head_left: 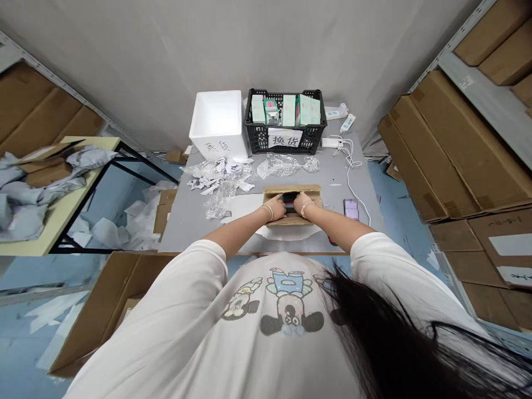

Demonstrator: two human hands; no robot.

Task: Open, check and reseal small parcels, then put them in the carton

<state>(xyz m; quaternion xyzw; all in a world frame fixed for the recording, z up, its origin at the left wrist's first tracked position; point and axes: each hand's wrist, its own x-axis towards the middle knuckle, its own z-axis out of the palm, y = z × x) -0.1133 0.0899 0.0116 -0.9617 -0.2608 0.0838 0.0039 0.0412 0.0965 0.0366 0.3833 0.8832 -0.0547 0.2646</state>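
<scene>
An open cardboard box (293, 221) stands near the front edge of the grey table, on white sheeting. Inside it lies a small dark green and pink box (290, 205), partly hidden by my hands. My left hand (277, 207) is closed on the left end of this small box, its fingers reaching down into the carton. On the opposite end, my right hand (302, 201) has its fingers curled against the small box. Both sets of fingertips are partly hidden.
Behind stand a white foam box (220, 136) and a black plastic crate (286, 138) holding several pale green boxes. Crumpled bubble wrap (222, 194) and paper scraps lie to the left. A phone (351, 209) and a white cable (350, 174) are on the right.
</scene>
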